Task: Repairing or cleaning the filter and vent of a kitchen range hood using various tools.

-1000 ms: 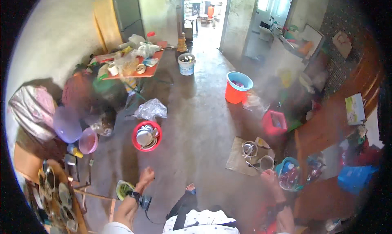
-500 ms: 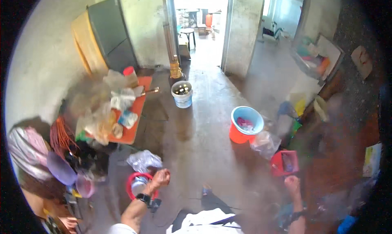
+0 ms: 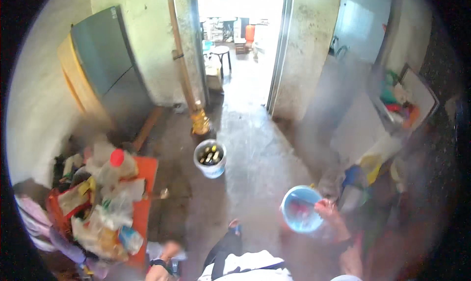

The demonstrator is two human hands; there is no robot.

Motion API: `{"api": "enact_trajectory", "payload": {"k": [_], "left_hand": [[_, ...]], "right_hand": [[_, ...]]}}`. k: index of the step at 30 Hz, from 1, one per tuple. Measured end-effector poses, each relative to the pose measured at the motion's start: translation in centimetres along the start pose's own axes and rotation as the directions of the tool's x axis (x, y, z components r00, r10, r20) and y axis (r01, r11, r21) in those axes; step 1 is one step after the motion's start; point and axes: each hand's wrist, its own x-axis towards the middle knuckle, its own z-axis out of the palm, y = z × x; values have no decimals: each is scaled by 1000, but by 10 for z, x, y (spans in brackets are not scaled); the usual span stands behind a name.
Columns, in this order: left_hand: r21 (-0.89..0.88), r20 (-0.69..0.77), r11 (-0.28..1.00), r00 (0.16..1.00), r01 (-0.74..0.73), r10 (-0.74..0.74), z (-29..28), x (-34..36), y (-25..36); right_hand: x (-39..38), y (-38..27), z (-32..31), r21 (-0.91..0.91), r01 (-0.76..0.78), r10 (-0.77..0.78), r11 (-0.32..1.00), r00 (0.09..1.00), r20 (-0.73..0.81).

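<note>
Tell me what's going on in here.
A person faces a bright doorway. In this view the right hand overlaps the rim of a blue tub; whether it touches is unclear. The blurred left hand is low beside an orange table piled with bags; its grip cannot be made out. A white bucket stands ahead.

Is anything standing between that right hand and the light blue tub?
Nothing visible does: in this view the right hand overlaps the light blue tub at its right side. Whether they touch, I cannot tell.
</note>
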Motion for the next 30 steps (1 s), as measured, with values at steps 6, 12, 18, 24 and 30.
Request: {"api": "enact_trajectory", "payload": {"k": [6,12,18,24,30], "left_hand": [[68,163,946,939,-318,304,-82,107,317],[-14,12,858,858,-513,514,-95,229,496],[79,9,873,876,-482,483,-108,330,553],[-51,14,979,980,-197,198,-162,391,668],[-93,65,991,992,-98,105,-190,544,726]], "right_hand": [[117,0,-46,-144,-159,118,977,960,-253],[279,-3,-86,-122,-126,96,984,969,-229],[491,-52,-88,-171,-16,-23,985,975,-223],[704,-127,-59,-3,162,-162,987,987,6],[882,-214,-14,49,238,-241,970,967,87]]}}
